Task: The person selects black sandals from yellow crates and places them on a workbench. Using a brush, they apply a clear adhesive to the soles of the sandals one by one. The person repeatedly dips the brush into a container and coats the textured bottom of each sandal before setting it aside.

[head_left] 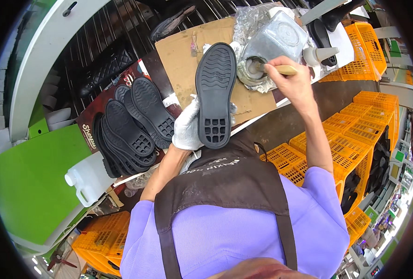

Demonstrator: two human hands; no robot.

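My left hand (188, 124), in a white glove, grips a black shoe sole (217, 88) from below. The sole stands nearly lengthwise toward me, with wavy grooves at the far end and a square grid at the heel. In my bare right hand (291, 80) is a brush with a pale wooden handle (286, 69). Its bristle end is down inside an open round jar (252, 80), whose rim is crusted with white. Cardboard (181, 53) lies beneath the sole and the jar. Several more black soles (127, 125) are stacked to the left of my gloved hand.
A translucent plastic jug (89, 179) stands at the table's left edge. Behind the jar are a clear square container (277, 39) and a white nozzle bottle (320, 56). Orange crates (346, 139) are piled on the right, some holding black soles. A dark rack (118, 28) runs along the back.
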